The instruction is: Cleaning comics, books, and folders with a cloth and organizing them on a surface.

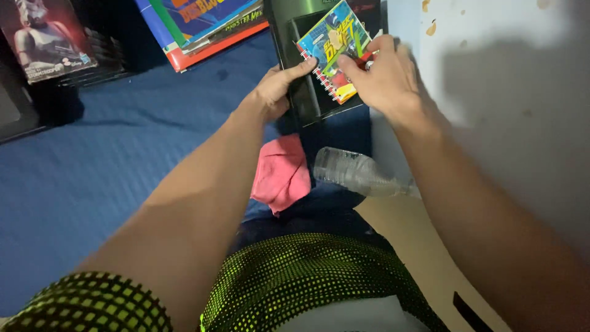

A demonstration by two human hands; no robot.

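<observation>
My left hand [275, 91] grips the left edge of a flat black case [307, 98] that stands tilted against the wall, thumb laid across its face. A small colourful spiral-bound notebook [332, 46] lies on the case. My right hand [381, 77] rests on the notebook's right side, fingers pinching a small red object [367, 59] that is mostly hidden. Both forearms stretch forward from the bottom of the view.
A pink cloth [283, 175] and a clear plastic bottle [356, 173] lie on the blue bedsheet [92, 160] below the case. Stacked colourful books [203, 27] sit at the top, boxes [46, 37] at top left. A white stained wall [510, 92] is on the right.
</observation>
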